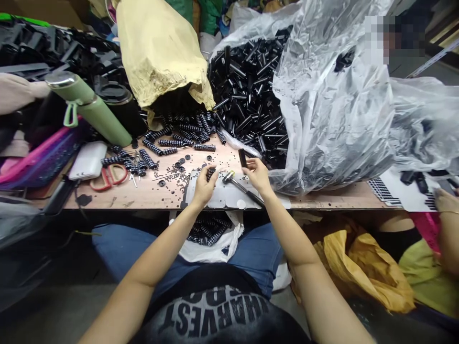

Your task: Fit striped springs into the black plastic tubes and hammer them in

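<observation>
My left hand (pixel 205 186) is closed around a dark studded cylinder (pixel 211 173), partly covered by my fingers. Pinched in my right hand (pixel 257 173) is a smooth black tube (pixel 242 157), held upright at the edge of the black heap. Between my hands a small hammer (pixel 247 191) with a black handle lies on a pale sheet (pixel 222 200). Several studded cylinders (pixel 179 138) lie beyond my left hand, some with thin metal pins. Tiny black bits (pixel 175 184) are scattered on the wooden table (pixel 136 198).
Black tubes (pixel 251 95) fill a clear plastic bag (pixel 333 124). A yellow sack (pixel 161 52) opens toward me. Red scissors (pixel 109 177), a white box (pixel 87 161) and a green bottle (pixel 96 112) are at left. A white bag (pixel 206 251) sits in my lap. A co-worker's hand (pixel 446 200) is far right.
</observation>
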Tool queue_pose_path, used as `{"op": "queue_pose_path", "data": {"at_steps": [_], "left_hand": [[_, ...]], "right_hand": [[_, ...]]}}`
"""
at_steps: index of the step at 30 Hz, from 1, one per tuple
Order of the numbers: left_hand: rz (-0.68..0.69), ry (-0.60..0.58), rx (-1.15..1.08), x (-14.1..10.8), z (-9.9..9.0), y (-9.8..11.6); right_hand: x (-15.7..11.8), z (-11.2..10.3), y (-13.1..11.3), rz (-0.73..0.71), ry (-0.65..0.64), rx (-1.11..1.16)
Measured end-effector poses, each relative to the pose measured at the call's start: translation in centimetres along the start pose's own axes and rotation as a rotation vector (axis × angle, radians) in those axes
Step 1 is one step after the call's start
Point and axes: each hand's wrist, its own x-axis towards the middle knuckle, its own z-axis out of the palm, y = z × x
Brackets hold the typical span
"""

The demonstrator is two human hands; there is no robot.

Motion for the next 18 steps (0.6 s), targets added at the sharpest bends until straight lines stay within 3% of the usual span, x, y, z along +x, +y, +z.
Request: {"op": "queue_pose_path", "data": {"at_steps": [3, 6, 8, 10, 12, 15, 18], "left_hand": [[-0.185, -0.046, -0.106, 0.6, 1.0, 1.9], [-0.217, -0.015, -0.054, 0.4, 1.2, 2.7], [-0.055, 0.061, 0.091, -0.2, 1.1, 2.7], [0.191, 0.087, 0.271, -1.0, 0.8, 2.4], [0.386, 0.002, 0.404, -1.7, 0.7, 1.9], [0.517, -0.121, 0.486, -2.2, 0.8, 1.3], [0.565, -0.115, 0.508, -2.4, 0.9, 1.1]], "right_hand": [[-2.6, 1.7, -1.6, 0.044, -0.262, 0.437], [-4.5, 1.9, -3.3, 0.019, -0.219, 0.452], [-5.1, 1.4, -4.1, 0.139, -0.216, 0.485], [-5.5, 1.0, -4.8, 0.379, -0.375, 0.642], [-5.9, 1.1, -5.3, 0.552, -0.521, 0.824], [-6.5, 2.1, -5.7, 0.575, -0.507, 0.992], [-7.1, 3.1, -5.6, 0.55, -0.451, 1.086]]}}
